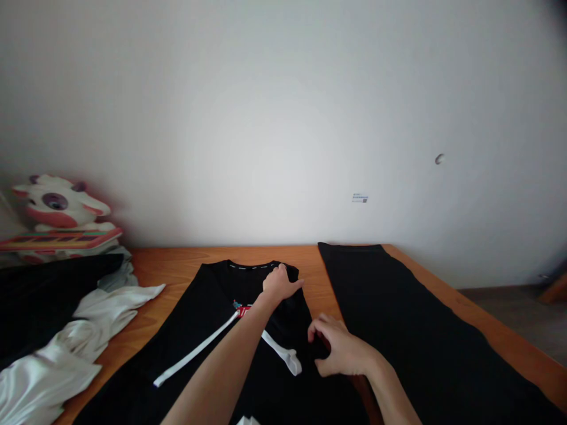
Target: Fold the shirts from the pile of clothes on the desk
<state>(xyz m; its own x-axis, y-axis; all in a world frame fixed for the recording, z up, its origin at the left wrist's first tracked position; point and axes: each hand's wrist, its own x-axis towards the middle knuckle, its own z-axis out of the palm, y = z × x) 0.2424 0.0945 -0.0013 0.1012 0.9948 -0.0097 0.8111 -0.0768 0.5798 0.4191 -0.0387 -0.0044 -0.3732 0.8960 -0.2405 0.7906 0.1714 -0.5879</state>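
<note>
A black shirt (208,330) lies spread on the wooden table, its neckline toward the wall. Across its front run white straps (195,351) with a small red printed patch (243,311) between them, partly covered by my left forearm. My left hand (280,284) reaches to the shirt's far right shoulder, its fingers curled over the cloth and the thumb out to the right. Beside the shirt's right edge, my right hand (341,348) has its fingers and thumb bent around black fabric there. The fingertips of both hands are partly hidden.
Right of the shirt a long flat black cloth (394,319) covers the table (168,258). On the left lie a white silky garment (62,360) and a dark garment (48,289), near a cow-shaped toy keyboard (66,215). A pale wall (266,130) stands behind the table.
</note>
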